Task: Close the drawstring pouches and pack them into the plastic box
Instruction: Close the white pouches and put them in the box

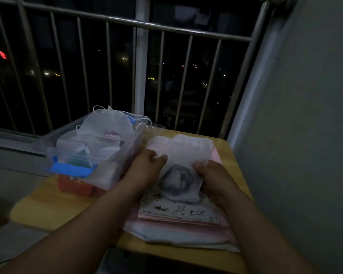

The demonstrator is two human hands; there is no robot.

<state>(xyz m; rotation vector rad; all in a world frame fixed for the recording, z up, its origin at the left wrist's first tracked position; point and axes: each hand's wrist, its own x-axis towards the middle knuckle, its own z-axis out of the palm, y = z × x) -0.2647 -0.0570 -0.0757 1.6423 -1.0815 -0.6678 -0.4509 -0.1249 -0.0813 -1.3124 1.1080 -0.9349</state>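
Just in front of the person, in dim light, both hands hold one white, see-through drawstring pouch (186, 153) above a small yellow table (57, 202). The left hand (147, 165) has its fingers curled, pinching the pouch's left edge. The right hand (210, 173) grips the right edge between thumb and curled fingers. Between the two hands, a dark grey rounded object (174, 180) shows through the fabric. The pouch's ruffled top edge lies beyond the fingertips; whether it is drawn tight cannot be told.

Directly under the hands and the pouch lies a flat cat-print cloth (178, 211), on top of a pink and white fabric stack (186, 232).

Just beside the left hand, on its outer side, stands the clear plastic box (123, 161), its near wall close to the knuckles. A blue latch (71, 169) sits on the box end farthest from that hand. Inside the box lie pale items, and a white pouch with looping cords (107, 123) rests on top of them.

Beyond both hands, a metal railing (166, 26) crosses a dark night view with scattered lights. Beside the right hand's outer side rises a grey wall (305, 115).
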